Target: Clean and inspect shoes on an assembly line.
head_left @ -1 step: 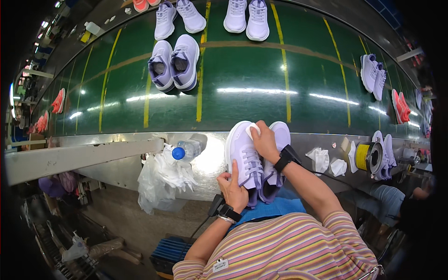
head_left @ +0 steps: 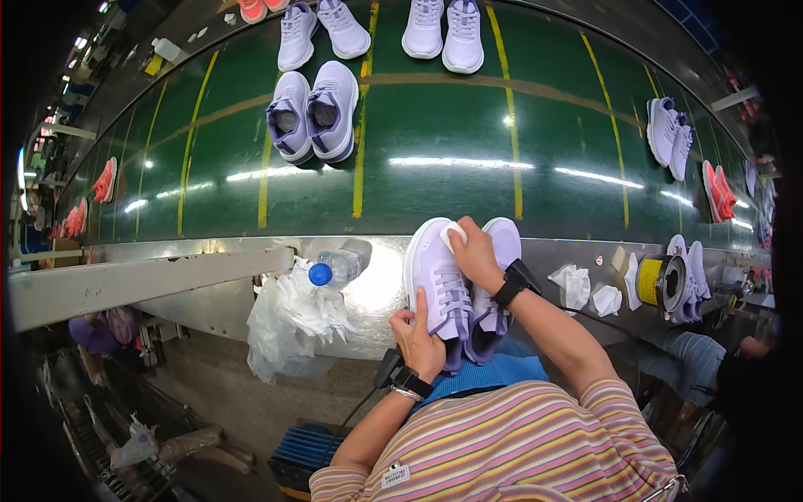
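Two lavender sneakers lie side by side before me, toes pointing away, at the metal ledge. Around the side of the left sneaker (head_left: 432,263), near its collar, my left hand (head_left: 420,341) is closed, with the thumb along the upper. My right hand (head_left: 477,255) pinches a small white wipe (head_left: 454,235) against that sneaker's toe; whether it is cloth or a pad I cannot tell. The right sneaker (head_left: 504,243) lies partly under my right hand and wrist. Both have purple laces and dark openings toward my body.
Beyond the metal ledge (head_left: 385,322) runs a green conveyor belt (head_left: 452,188) carrying lavender pairs (head_left: 333,113) and coral shoes (head_left: 719,191). To the left are a blue-capped bottle (head_left: 339,269), a bag of white wipes (head_left: 293,314) and a metal bar (head_left: 150,289). Crumpled wipes (head_left: 573,287) and a yellow-labelled tin (head_left: 659,282) stand right.
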Available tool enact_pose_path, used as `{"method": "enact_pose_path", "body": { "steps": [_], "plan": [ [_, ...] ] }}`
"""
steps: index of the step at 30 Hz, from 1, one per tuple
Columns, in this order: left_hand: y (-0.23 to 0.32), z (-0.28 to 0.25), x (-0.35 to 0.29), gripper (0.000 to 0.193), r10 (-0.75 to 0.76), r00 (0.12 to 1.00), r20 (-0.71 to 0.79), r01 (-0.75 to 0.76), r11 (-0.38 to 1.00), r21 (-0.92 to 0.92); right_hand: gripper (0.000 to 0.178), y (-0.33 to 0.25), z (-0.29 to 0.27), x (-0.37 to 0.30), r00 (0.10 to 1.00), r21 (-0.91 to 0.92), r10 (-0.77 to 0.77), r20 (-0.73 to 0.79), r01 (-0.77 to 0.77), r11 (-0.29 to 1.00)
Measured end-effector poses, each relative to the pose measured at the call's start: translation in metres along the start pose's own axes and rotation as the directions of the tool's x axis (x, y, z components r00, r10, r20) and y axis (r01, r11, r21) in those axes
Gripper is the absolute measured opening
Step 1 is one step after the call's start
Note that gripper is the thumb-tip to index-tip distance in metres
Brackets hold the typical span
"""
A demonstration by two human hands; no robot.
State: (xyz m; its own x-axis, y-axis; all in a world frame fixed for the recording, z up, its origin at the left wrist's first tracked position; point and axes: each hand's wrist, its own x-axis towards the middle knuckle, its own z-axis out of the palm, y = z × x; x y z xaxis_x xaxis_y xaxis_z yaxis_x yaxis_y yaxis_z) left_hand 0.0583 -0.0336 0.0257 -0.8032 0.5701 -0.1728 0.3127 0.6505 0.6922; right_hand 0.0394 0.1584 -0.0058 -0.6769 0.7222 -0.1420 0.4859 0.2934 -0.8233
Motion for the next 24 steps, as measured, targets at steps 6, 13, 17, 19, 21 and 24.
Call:
{"method": "enact_pose_path", "body": {
  "steps": [6,13,17,19,21,24],
  "plan": [
    [0.002,-0.003,-0.001,0.082,-0.013,1.000,0.000,0.013,1.000,-0.002,0.019,-0.003,-0.005,0.001,0.973,-0.019,-0.131,0.189,0.137,0.990],
    [0.003,-0.006,-0.001,0.083,-0.020,1.000,0.013,0.020,0.999,-0.026,0.021,-0.013,-0.014,0.008,0.951,-0.003,-0.052,0.305,0.055,0.998],
    [-0.007,-0.003,-0.003,0.082,-0.021,0.999,0.049,0.024,0.998,-0.060,0.025,-0.020,-0.023,-0.002,0.945,0.136,0.164,0.283,-0.208,0.969],
    [-0.017,-0.004,-0.002,0.080,0.001,1.000,0.026,0.003,0.988,-0.152,0.023,-0.023,-0.041,-0.012,0.988,0.422,0.118,0.099,-0.149,0.894],
    [-0.032,-0.010,0.000,0.076,-0.029,0.996,0.079,0.043,0.982,-0.184,0.023,-0.011,-0.070,-0.031,0.988,0.400,0.073,-0.134,-0.014,0.916],
    [-0.054,-0.004,0.008,0.072,0.020,0.976,0.218,0.045,0.955,-0.292,0.025,0.060,-0.099,-0.085,0.943,0.137,0.187,-0.277,-0.154,0.979]
  ]
}}
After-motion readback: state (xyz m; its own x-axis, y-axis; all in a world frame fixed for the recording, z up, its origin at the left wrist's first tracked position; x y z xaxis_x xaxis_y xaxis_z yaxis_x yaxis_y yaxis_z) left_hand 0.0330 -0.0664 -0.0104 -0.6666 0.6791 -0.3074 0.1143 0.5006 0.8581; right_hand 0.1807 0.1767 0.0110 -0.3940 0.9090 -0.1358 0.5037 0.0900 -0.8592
